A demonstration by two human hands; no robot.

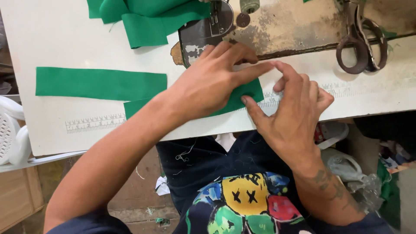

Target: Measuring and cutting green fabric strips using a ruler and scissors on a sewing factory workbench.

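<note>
My left hand (208, 84) lies flat on a green cloth strip (242, 97), palm down, fingers spread and stretched toward the sewing machine (277, 26). The strip runs out from under my palm on both sides: one end shows by my wrist, the other pokes out past my knuckles, on the side away from the machine's needle plate (203, 34). My left forefinger reaches beyond the cloth's far edge and meets my right hand (294, 108).

My right hand sits just beside that free end of the strip, on the side farther from the needle plate. Its thumb presses the corner of the cloth, and its forefinger curls over to touch the tip of my left forefinger. The other right fingers are folded loosely, gripping nothing that I can see; whether the thumb and forefinger pinch the cloth edge, I cannot tell.

A second green strip (102, 83) lies flat on the table (56, 39), well apart from the machine. A heap of green cloth (143, 17) rests right against the machine's needle side. Scissors (362, 43) lie on the machine's bed at its other end.
</note>
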